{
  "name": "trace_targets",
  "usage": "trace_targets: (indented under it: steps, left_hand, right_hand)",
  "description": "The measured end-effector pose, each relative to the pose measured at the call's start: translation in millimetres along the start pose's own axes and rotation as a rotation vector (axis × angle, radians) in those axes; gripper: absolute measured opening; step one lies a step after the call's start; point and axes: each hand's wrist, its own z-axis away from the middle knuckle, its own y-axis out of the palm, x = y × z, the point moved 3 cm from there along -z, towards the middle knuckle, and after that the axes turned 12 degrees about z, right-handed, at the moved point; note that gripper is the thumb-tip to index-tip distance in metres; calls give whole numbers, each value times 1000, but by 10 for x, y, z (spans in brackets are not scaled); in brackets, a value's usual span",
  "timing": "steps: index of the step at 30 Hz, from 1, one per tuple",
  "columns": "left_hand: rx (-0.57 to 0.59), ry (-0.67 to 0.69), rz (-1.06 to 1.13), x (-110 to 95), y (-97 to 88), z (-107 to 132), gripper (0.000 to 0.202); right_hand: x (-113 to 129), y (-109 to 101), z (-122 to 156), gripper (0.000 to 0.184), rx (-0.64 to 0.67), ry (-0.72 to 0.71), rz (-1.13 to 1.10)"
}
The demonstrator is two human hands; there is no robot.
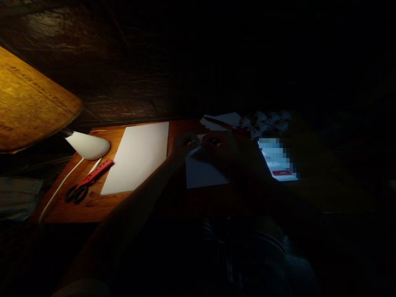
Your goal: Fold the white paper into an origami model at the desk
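Note:
My left hand (185,143) and my right hand (218,144) are close together over the middle of the wooden table, both in deep shadow. Their fingers are curled into a pinch at the far part of a white sheet of paper (204,171). The near part of this sheet hangs or lies below the hands, its right side covered by my right hand and forearm. Darkness hides the exact finger contact. Left of my hands lies a larger white sheet or stack of paper (139,159).
A lamp with a yellow printed shade (34,103) and white base (89,145) stands left, its cord (58,189) trailing forward. Black-handled scissors (81,193) lie by a red perforated strip (97,171). A lit phone (275,161) is right; crumpled paper scraps (269,121) lie behind.

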Motion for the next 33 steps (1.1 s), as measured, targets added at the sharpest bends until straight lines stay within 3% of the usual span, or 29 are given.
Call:
trace_targets:
  steps: [8,14,22,29,33]
  left_hand:
    - [-26,-53,-10,-2,15,-11,22]
    - [-88,-86,28,49,-13,-3,23]
    - [-164,-26,44,107,-74,-25,22]
    - [-40,-45,-46,73,-46,-16,19]
    - [8,-75,-66,82,-14,-1,19]
  right_hand:
    - [67,-4,-2,30,-3,53,-20]
    - [159,-81,35,16,-21,84,8]
    - [252,-162,64,17,-5,111,15]
    - [-13,-39,-22,15,-117,119,-53]
    - [-62,-22,-48,14,-106,124,-68]
